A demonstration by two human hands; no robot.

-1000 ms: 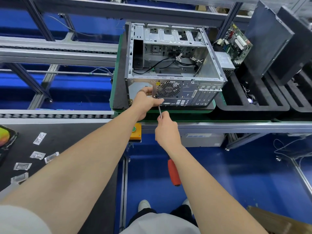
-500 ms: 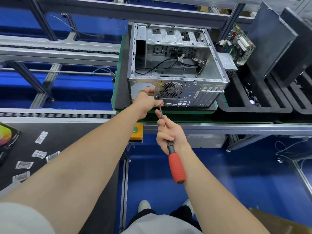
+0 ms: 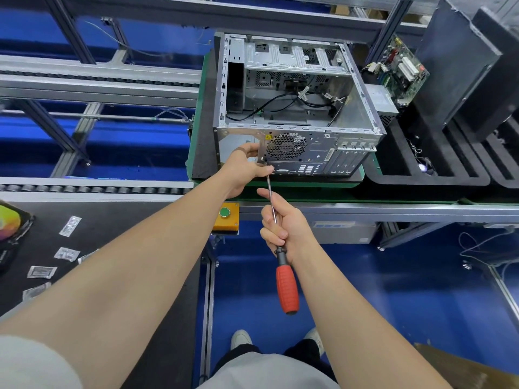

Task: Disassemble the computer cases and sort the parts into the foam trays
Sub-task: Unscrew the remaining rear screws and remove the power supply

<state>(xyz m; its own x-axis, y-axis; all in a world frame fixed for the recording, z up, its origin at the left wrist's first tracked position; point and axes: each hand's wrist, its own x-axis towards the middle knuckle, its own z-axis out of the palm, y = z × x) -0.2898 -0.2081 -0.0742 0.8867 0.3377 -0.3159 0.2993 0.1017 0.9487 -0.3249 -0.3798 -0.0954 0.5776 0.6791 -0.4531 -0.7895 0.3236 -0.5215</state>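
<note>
One view: head camera, looking down over both forearms at the bench.
Task's thing: the computer case (image 3: 295, 113), side open, stands in the upper middle of the frame on a green pallet (image 3: 362, 175), with its rear panel facing the person.
Left hand: the left hand (image 3: 247, 171) grips the rear panel's edge just left of the fan grille (image 3: 286, 146), thumb on top, fingers curled beside the tool's tip.
Right hand: the right hand (image 3: 283, 226), below and slightly right of the left, is wrapped round the metal shaft of the screwdriver (image 3: 286, 284). It is not on the red handle, which hangs free toward the lower middle.
Hands: near each other, not touching, with the shaft running between them.
Key relation: the screwdriver's long axis runs from the lower middle up to the panel, roughly in line with the right forearm. Its tip meets the panel at the left fingertips, lower left of the grille. Whether it sits in a screw head is too small to tell.
Nearer hand: the left is on the case; the right is off it, toward the person.
Step in hand: likely loosening a rear-panel screw.
Next move: probably sliding the right grip down to the handle while the left steadies the tip.
Destination: the foam tray (image 3: 393, 175) lies at centre right, just beside the pallet, with a circuit board (image 3: 401, 68) above it.
</note>
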